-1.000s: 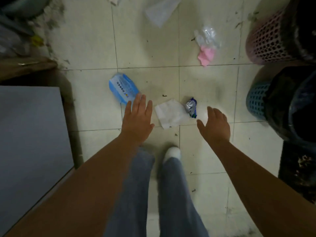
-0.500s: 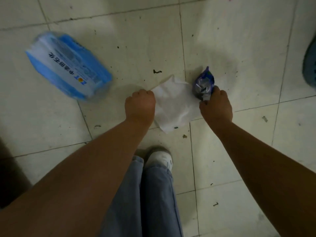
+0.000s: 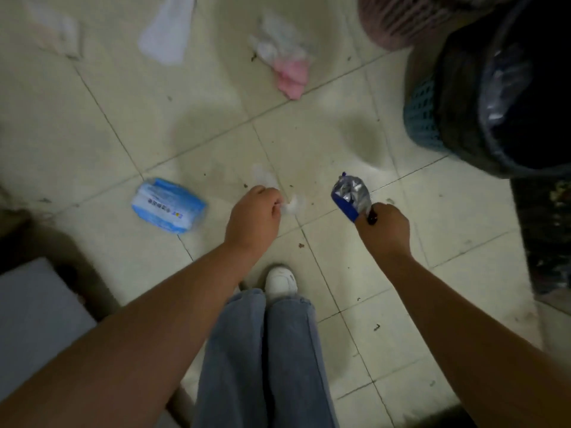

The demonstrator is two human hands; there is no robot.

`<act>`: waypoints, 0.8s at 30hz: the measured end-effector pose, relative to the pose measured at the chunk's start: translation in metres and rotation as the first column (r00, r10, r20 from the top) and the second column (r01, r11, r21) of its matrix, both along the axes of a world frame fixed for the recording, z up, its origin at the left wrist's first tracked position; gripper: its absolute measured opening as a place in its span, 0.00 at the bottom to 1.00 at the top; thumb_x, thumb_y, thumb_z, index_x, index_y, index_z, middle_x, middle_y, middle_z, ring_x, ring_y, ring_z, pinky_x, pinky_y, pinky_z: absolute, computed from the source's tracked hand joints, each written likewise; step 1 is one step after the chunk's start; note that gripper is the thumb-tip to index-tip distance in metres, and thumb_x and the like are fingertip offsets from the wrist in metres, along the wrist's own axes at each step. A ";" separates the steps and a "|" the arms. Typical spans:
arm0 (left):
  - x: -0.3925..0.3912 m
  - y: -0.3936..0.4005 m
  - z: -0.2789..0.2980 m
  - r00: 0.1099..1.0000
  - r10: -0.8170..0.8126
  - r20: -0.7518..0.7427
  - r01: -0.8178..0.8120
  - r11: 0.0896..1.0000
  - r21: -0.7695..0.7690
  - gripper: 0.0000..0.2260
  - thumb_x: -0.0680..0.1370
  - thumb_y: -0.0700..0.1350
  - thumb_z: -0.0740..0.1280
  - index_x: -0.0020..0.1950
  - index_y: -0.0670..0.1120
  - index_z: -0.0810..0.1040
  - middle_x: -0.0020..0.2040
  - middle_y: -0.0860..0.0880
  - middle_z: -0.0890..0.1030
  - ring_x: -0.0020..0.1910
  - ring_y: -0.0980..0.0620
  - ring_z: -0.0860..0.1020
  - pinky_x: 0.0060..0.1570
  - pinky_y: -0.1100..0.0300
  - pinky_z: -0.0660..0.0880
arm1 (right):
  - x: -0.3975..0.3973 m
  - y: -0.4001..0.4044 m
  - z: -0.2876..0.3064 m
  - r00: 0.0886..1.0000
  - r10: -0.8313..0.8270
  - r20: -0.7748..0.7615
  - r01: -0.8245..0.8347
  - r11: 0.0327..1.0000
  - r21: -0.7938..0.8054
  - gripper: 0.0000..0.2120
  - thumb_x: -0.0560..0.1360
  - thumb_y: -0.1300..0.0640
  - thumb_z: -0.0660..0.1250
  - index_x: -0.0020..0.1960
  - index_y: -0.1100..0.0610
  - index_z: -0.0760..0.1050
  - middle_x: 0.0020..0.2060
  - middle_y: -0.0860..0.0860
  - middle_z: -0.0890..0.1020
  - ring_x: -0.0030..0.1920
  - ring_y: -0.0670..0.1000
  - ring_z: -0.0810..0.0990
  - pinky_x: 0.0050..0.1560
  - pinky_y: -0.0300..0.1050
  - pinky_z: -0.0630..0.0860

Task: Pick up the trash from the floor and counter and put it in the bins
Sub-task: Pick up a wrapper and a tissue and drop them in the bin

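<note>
My left hand (image 3: 255, 216) is closed around a white tissue (image 3: 292, 206), crumpled and raised off the tiled floor. My right hand (image 3: 384, 230) grips a silver and blue foil wrapper (image 3: 350, 193) by its lower end, also off the floor. A blue and white wipes packet (image 3: 168, 205) lies on the tiles left of my left hand. Farther away lie a pink and clear plastic wad (image 3: 285, 61) and a white sheet (image 3: 168, 29). A teal bin with a black liner (image 3: 425, 118) stands at the right, a pink bin (image 3: 392, 23) behind it.
A grey counter corner (image 3: 34, 319) sits at the lower left. My legs and a white shoe (image 3: 281, 281) are between my arms. Another pale scrap (image 3: 58, 32) lies at the top left. A dark speckled surface (image 3: 547, 230) borders the right edge.
Both hands went down to the floor, closed on the tissue and the wrapper, and have risen with them. The view has pulled back, so the bins show again.
</note>
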State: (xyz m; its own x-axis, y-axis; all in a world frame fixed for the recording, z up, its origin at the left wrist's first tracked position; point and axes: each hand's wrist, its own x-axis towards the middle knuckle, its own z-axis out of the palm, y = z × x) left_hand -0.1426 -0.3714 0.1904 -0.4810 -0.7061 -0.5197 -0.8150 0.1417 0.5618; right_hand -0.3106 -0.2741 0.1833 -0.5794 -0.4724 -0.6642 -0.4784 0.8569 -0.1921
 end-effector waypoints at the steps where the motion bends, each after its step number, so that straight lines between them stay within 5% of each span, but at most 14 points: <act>1: -0.015 -0.009 0.027 1.000 -0.011 -0.007 0.011 1.000 -0.011 0.07 0.77 0.34 0.62 0.49 0.32 0.79 0.48 0.34 0.80 0.48 0.38 0.77 0.42 0.56 0.68 | -0.011 -0.003 0.029 1.000 -0.028 -0.009 0.028 0.999 -0.019 0.19 0.75 0.64 0.60 0.27 0.56 0.60 0.31 0.53 0.69 0.26 0.44 0.63 0.26 0.33 0.58; 10: -0.203 -0.038 0.172 0.973 -0.172 -0.151 0.178 0.984 0.024 0.08 0.77 0.35 0.63 0.52 0.34 0.80 0.52 0.37 0.81 0.52 0.42 0.78 0.50 0.57 0.72 | -0.175 -0.003 0.174 0.953 -0.282 -0.108 0.253 0.941 -0.226 0.11 0.74 0.64 0.61 0.34 0.63 0.67 0.31 0.58 0.71 0.30 0.51 0.67 0.27 0.36 0.59; 13: -0.282 -0.037 0.184 0.945 -0.209 -0.253 0.232 0.971 0.065 0.07 0.76 0.33 0.65 0.51 0.34 0.80 0.53 0.38 0.82 0.53 0.43 0.78 0.44 0.68 0.67 | -0.244 0.003 0.181 0.947 -0.288 -0.142 0.249 0.938 -0.239 0.12 0.75 0.64 0.61 0.33 0.63 0.66 0.33 0.59 0.71 0.34 0.54 0.69 0.25 0.30 0.59; 17: -0.371 -0.039 0.173 0.951 -0.044 -0.307 0.102 0.979 0.176 0.06 0.75 0.33 0.66 0.50 0.33 0.81 0.47 0.41 0.82 0.45 0.51 0.75 0.35 0.76 0.67 | -0.318 0.010 0.172 0.945 -0.286 -0.155 0.251 0.944 -0.212 0.17 0.76 0.63 0.61 0.29 0.60 0.64 0.31 0.57 0.70 0.30 0.51 0.66 0.27 0.33 0.59; 20: -0.402 -0.040 0.141 0.965 0.074 -0.252 -0.003 0.962 0.272 0.06 0.75 0.31 0.65 0.50 0.33 0.80 0.45 0.42 0.80 0.45 0.50 0.75 0.39 0.73 0.68 | -0.342 0.011 0.157 0.951 -0.285 -0.118 0.262 0.948 -0.182 0.20 0.76 0.63 0.61 0.26 0.55 0.60 0.33 0.58 0.70 0.31 0.51 0.67 0.27 0.40 0.60; 24: -0.419 -0.036 0.066 0.997 -0.028 -0.076 0.046 0.967 0.250 0.11 0.77 0.32 0.62 0.58 0.36 0.78 0.59 0.39 0.81 0.58 0.43 0.78 0.45 0.74 0.71 | -0.354 0.002 0.101 0.971 -0.233 -0.046 0.230 0.971 -0.071 0.09 0.76 0.60 0.61 0.43 0.67 0.74 0.42 0.61 0.75 0.38 0.55 0.72 0.29 0.39 0.61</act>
State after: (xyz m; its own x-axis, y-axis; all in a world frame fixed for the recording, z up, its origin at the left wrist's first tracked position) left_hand -0.5619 -0.4074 0.2565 -0.5464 -0.5381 -0.6418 -0.7686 0.0178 0.6394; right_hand -0.6648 -0.2720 0.2842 -0.7122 -0.3624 -0.6012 -0.2796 0.9320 -0.2305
